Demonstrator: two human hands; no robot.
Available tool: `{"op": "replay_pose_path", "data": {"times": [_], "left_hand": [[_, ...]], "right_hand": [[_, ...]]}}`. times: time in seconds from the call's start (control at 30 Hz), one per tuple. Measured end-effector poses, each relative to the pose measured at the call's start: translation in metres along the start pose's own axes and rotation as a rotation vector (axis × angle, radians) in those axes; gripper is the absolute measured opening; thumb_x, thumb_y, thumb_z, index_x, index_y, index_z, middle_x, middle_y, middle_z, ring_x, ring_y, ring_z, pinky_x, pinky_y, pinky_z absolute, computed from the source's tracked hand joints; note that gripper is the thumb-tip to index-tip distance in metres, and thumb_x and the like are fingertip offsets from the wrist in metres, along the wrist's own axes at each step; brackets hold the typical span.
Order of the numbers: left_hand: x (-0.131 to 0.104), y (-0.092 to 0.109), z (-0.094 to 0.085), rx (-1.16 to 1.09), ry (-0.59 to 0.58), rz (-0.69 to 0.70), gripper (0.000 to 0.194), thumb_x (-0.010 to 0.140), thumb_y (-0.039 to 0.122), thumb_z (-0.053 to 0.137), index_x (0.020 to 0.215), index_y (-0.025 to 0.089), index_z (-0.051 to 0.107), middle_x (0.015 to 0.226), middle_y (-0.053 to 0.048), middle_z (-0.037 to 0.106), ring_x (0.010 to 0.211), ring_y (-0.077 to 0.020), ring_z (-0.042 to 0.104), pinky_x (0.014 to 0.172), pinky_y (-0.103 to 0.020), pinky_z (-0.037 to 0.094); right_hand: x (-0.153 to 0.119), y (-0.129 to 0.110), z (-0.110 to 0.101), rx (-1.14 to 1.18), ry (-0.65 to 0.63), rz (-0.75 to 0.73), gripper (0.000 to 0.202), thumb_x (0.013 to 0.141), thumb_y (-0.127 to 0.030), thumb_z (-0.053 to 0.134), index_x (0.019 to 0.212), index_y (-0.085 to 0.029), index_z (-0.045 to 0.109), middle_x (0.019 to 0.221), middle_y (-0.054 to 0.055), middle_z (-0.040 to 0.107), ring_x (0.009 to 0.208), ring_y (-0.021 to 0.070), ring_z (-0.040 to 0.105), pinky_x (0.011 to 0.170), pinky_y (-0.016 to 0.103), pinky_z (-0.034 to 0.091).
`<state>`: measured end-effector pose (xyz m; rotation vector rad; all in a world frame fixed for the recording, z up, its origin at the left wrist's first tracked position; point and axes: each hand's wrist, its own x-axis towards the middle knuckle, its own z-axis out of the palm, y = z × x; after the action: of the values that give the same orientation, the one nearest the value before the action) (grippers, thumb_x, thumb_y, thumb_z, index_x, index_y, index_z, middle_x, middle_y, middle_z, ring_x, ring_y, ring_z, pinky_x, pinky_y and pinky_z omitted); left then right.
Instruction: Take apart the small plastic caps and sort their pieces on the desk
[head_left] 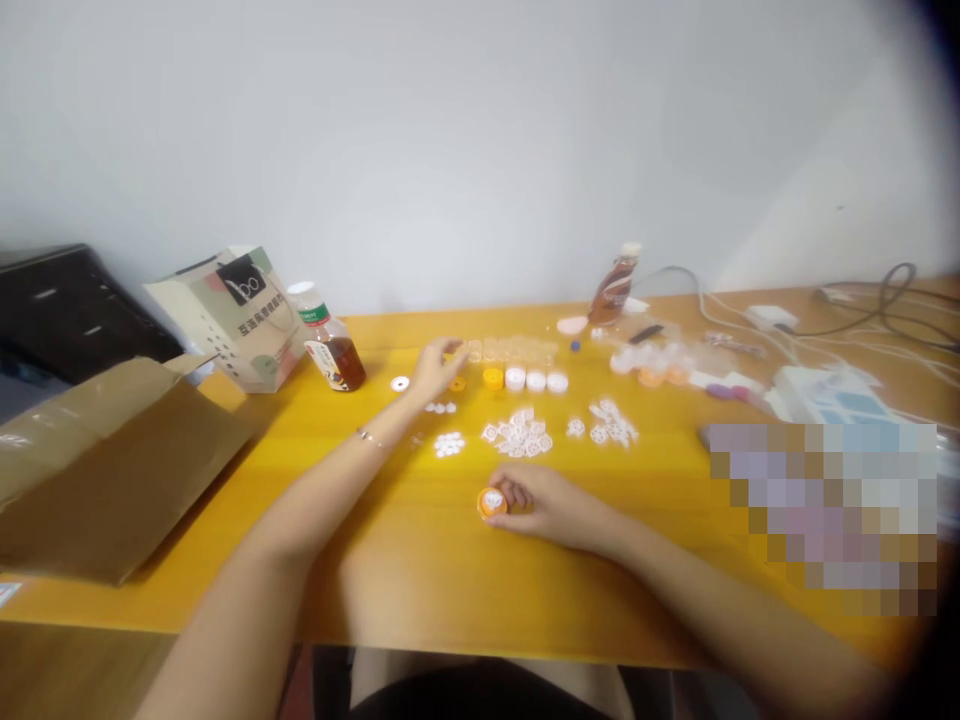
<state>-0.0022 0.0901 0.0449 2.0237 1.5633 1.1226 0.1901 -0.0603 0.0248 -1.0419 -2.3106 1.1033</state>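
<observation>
My right hand point(541, 502) is closed around a small round orange case point(492, 503) with a white piece inside, held low over the near part of the table. Farther off, my left hand point(436, 368) reaches to the left end of a row of clear round covers point(514, 351). Its fingers are stretched out and somewhat apart, and nothing shows in them. An orange disc point(457, 383) lies just under that hand, with a white disc point(400, 384) to its left. An orange round piece point(493, 379) and three white ones point(536, 380) stand in line before the covers.
White gear-like pieces lie in a middle pile point(519, 433) and a right pile point(615, 424), beside small white discs point(449, 444). A cardboard box point(112, 470), paper bag point(247, 320) and drink bottle point(330, 345) stand left. Another bottle point(615, 287) and cables point(892, 310) are right.
</observation>
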Motion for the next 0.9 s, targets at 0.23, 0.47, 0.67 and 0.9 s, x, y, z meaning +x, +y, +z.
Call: {"op": "replay_pose_path", "data": {"times": [0.23, 0.47, 0.67, 0.9], "left_hand": [[-0.117, 0.043, -0.041, -0.149, -0.645, 0.486, 0.018, 0.081, 0.028, 0.056, 0.094, 0.018, 0.062, 0.093, -0.005, 0.064, 0.085, -0.0139, 0.059, 0.080, -0.028, 0.045], [-0.147, 0.030, -0.025, -0.025, -0.577, 0.521, 0.021, 0.087, 0.028, 0.047, 0.102, 0.017, 0.057, 0.092, -0.007, 0.063, 0.086, -0.0159, 0.057, 0.079, -0.029, 0.045], [-0.164, 0.024, -0.012, -0.036, -0.341, 0.576, 0.019, 0.088, 0.020, 0.042, 0.102, 0.015, 0.054, 0.088, -0.008, 0.061, 0.081, -0.0156, 0.056, 0.075, -0.028, 0.047], [-0.164, 0.033, -0.015, -0.151, -0.185, 0.620, 0.021, 0.086, 0.016, 0.045, 0.106, 0.016, 0.050, 0.095, -0.009, 0.060, 0.088, -0.0160, 0.057, 0.079, -0.029, 0.048]], "right_hand": [[0.005, 0.003, 0.003, -0.001, 0.033, -0.092, 0.014, 0.074, -0.030, 0.058, 0.076, -0.016, 0.055, 0.059, -0.004, 0.044, 0.052, 0.0085, 0.041, 0.050, 0.021, 0.034], [0.006, 0.009, 0.007, -0.047, 0.081, -0.201, 0.014, 0.075, -0.029, 0.056, 0.069, -0.017, 0.057, 0.057, -0.004, 0.043, 0.054, 0.0096, 0.040, 0.052, 0.022, 0.035], [0.006, 0.010, 0.007, -0.055, 0.068, -0.240, 0.016, 0.077, -0.031, 0.054, 0.070, -0.017, 0.058, 0.059, -0.002, 0.047, 0.056, 0.0106, 0.043, 0.054, 0.023, 0.036], [0.006, 0.009, 0.006, -0.058, 0.069, -0.202, 0.016, 0.076, -0.030, 0.054, 0.068, -0.016, 0.056, 0.058, -0.002, 0.047, 0.053, 0.0097, 0.043, 0.052, 0.023, 0.036]]}}
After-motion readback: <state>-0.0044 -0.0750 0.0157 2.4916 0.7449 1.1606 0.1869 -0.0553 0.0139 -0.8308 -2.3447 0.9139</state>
